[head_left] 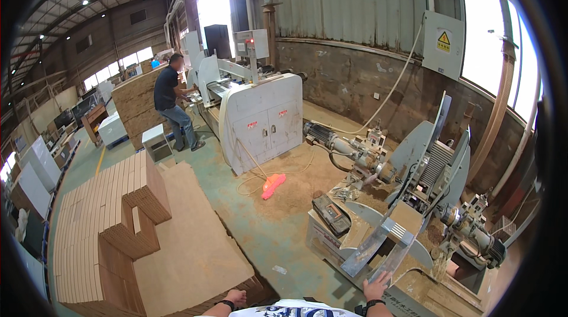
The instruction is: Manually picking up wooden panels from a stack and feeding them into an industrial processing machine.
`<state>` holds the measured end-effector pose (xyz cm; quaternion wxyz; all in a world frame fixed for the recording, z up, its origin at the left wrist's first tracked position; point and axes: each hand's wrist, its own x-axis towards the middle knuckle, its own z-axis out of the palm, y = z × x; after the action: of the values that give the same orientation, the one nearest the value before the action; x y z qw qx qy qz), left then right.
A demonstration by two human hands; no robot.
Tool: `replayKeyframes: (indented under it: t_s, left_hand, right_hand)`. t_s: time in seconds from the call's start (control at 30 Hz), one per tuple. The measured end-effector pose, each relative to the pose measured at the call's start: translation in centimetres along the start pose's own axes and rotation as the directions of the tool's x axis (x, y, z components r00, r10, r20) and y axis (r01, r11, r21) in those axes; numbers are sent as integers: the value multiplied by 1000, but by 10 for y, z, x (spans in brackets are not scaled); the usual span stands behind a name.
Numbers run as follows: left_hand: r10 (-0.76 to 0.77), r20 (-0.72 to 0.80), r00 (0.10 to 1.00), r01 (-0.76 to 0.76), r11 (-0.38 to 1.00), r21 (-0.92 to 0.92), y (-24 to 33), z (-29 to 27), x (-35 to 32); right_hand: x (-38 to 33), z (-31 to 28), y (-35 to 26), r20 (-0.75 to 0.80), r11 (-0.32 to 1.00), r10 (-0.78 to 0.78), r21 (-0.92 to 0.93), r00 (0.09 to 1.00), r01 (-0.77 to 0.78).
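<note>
My right hand point(376, 286) has its fingers spread at the near end of a metal guide plate point(399, 255) on the woodworking machine; it seems to rest on the plate's edge. A wooden block or board point(406, 217) lies in the machine's feed slot, behind a ribbed metal piece point(397, 232). My left hand point(236, 298) is loosely curled, with nothing seen in it. It is beside the near corner of a large brown board point(192, 240), on which rise stepped stacks of cut wooden panels point(89, 222). Both wrists wear dark bands.
Sawdust covers the green floor around the machine's motor point(322, 133). A pink-headed broom point(273, 187) leans against a white machine cabinet point(266, 122). Beyond, a person in a dark shirt point(167, 89) works at that machine. A dark boxy tool point(331, 213) lies on the near machine's bed.
</note>
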<state>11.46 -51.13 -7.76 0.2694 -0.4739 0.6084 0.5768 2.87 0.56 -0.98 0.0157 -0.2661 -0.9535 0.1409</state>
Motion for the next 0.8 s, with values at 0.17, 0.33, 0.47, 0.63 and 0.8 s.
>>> replayKeyframes:
  t_s: [0.17,0.33,0.47,0.63,0.8]
  left_hand:
    - [15,10,1000,-15,1000,8,1,0,-4]
    - [14,20,1000,-15,999,30,-2,0,5]
    - [33,23,999,-34,998,50,-3,0,7]
    - [35,23,999,-36,999,40,-1,2,4]
    - [24,7,1000,-23,1000,-4,1,3,1]
  right_hand:
    - [0,-2,-2,14,1000,4,12,1000,-4]
    - [-2,-3,-2,-3,1000,-3,21,1000,3]
    - [-1,-1,0,-15,1000,-6,14,1000,6]
    - [1,1,1,-2,1000,-1,12,1000,1]
    - [0,2,1,-9,1000,-11,13,1000,11]
